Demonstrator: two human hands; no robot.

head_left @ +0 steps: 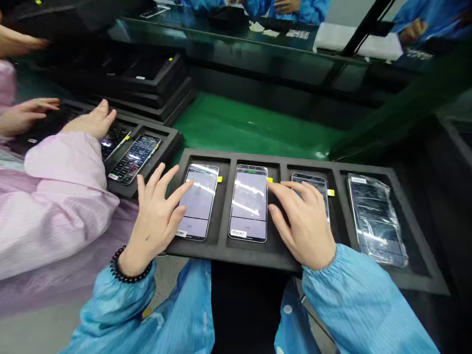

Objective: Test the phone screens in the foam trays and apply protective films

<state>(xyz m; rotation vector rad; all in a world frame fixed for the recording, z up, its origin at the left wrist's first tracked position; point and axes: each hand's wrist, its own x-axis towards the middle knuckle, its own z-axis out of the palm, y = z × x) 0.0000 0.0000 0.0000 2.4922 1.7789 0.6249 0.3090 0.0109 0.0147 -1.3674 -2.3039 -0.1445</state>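
Note:
A black foam tray [224, 211] lies before me with several smartphones, each in its own slot. The leftmost phone [199, 201] shows a pale lit screen; my left hand [157, 211] is at its left edge, fingers spread, index finger over the screen. The second phone [249, 201] is lit the same way and carries a white label near its bottom. My right hand [304, 216] hovers between the second and third phones, fingers apart, its index fingertip by the second phone's right edge. It partly covers the third phone [313, 182], which has a darker screen. A fourth phone [374, 221] sits in clear plastic wrap.
To the left, a co-worker in pink sleeves [66, 187] works over another tray holding phones [135, 158]. Stacked black trays [162, 83] stand behind it. Green surface [250, 123] extends beyond my tray. People in blue sit across the far bench [228, 39].

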